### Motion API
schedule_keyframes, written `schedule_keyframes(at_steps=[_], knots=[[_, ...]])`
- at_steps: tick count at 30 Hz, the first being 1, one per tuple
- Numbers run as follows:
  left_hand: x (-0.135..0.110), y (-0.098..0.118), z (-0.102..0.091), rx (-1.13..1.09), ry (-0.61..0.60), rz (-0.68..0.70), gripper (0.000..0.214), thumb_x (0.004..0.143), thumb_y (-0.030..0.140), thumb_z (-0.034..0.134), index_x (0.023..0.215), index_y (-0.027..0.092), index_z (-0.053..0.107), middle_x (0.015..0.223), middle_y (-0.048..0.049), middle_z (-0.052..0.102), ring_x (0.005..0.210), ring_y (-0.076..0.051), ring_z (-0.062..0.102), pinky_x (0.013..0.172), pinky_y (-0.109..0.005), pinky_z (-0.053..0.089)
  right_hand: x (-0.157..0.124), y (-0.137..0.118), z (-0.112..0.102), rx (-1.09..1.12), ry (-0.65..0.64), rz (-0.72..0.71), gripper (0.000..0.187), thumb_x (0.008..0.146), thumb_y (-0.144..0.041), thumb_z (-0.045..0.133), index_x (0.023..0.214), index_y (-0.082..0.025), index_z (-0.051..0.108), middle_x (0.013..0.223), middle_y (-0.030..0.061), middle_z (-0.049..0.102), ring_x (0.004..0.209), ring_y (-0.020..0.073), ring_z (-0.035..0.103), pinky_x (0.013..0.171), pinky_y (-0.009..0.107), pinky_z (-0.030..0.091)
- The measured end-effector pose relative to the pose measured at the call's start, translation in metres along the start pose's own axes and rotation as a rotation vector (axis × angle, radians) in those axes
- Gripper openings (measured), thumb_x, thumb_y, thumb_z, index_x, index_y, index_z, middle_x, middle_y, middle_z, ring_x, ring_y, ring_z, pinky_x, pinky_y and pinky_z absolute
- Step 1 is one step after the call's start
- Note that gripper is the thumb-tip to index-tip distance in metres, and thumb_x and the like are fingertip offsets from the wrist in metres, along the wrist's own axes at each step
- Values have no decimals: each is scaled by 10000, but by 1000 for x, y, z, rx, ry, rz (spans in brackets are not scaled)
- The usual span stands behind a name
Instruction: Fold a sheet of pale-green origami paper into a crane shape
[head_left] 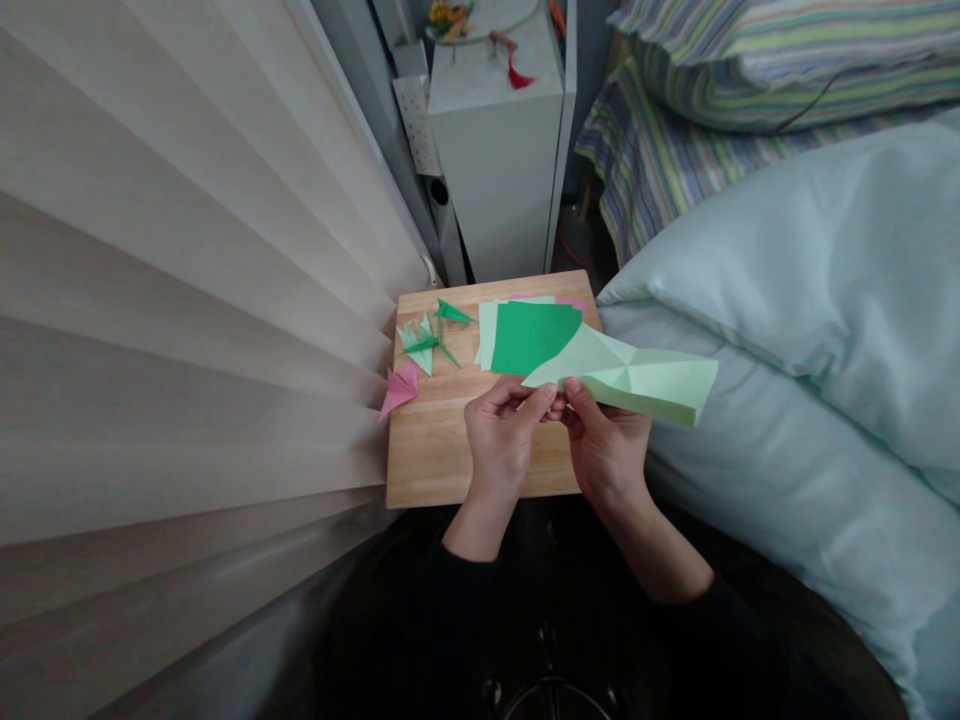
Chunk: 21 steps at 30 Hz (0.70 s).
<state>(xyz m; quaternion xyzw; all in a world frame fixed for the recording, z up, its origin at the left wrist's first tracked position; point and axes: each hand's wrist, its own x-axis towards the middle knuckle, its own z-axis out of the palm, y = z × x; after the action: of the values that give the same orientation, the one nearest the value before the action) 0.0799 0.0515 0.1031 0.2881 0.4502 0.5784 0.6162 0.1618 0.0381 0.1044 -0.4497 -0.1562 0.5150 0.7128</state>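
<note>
Both hands hold a light green folded paper [630, 378] above the near right part of a small wooden board [435, 440]. My left hand [501, 440] pinches the paper's lower left edge with thumb and fingers closed. My right hand [604, 442] grips the same edge just to the right, fingers closed on it. The paper shows creases and sticks out to the right over the bedding. A dark green sheet [529, 335] tops a stack of flat papers on the board behind it.
Folded green paper figures [427, 338] and a pink one [399, 388] lie at the board's left side. Pleated beige curtain [187, 330] stands on the left. A pale blue duvet [810, 330] lies on the right, a white cabinet [499, 150] behind the board.
</note>
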Motion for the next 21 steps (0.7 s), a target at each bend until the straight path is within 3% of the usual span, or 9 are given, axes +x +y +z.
schedule_keyframes(at_steps=[5,14,21], knots=[[0,1,0,12,-1,-15,314,624,380,971,679,153,761,650,-5,721,555,-87,662,600,-211,583,0,0,1,46,12,14,292,661,-304,946,823,-195,729,724,-31,755,559,118,665,535,262,591],[-1,3,-1,5,-61,100,336,655,366,956,602,156,699,643,27,631,545,-76,595,523,-214,510,-4,-3,3,36,-52,88,273,629,-310,956,714,-183,729,633,-24,706,549,103,614,517,231,531],[0,3,-1,-25,-68,40,250,686,326,935,696,157,750,645,-1,698,562,-90,625,547,-215,519,-2,-2,1,-1,-30,58,269,671,-332,931,733,-181,717,662,-17,712,575,112,627,551,249,542]])
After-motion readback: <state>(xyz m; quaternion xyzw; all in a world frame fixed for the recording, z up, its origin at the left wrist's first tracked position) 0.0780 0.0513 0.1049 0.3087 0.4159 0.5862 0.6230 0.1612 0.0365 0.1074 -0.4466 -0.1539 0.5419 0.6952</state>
